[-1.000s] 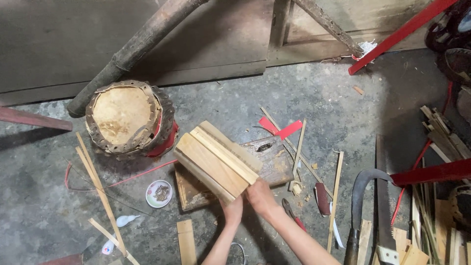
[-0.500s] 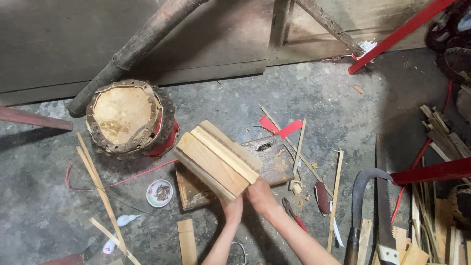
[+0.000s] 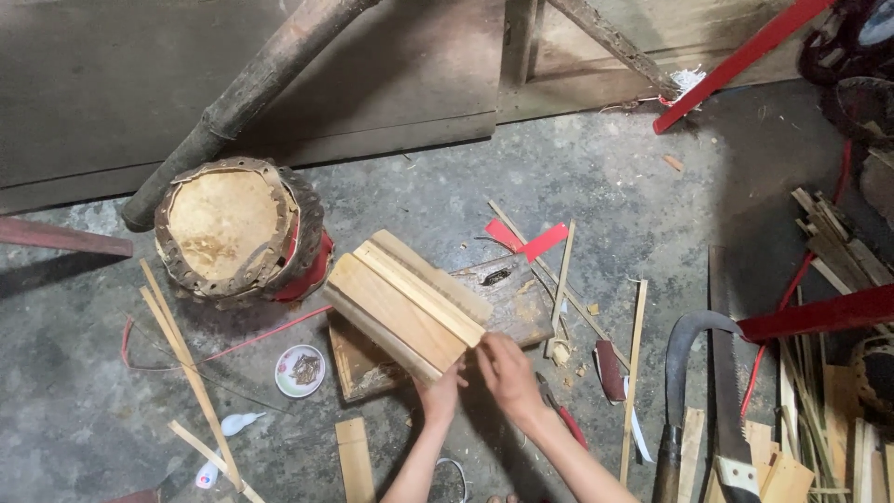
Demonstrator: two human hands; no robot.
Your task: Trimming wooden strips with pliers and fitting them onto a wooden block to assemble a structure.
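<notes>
My left hand (image 3: 440, 396) has its grip closed under the near end of the stack of planks (image 3: 407, 303), and my right hand (image 3: 506, 371) pinches its near corner. The stack sits tilted on the worn wooden block (image 3: 507, 298) on the floor. I judge the loose planks could slide apart, since only one end is held. The sickle (image 3: 684, 373) lies near my right arm.

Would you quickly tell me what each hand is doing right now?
Left hand: closed on the near end of the wood bundle, from below.
Right hand: fingers on the same end of the bundle; full grip cannot be told.
</notes>
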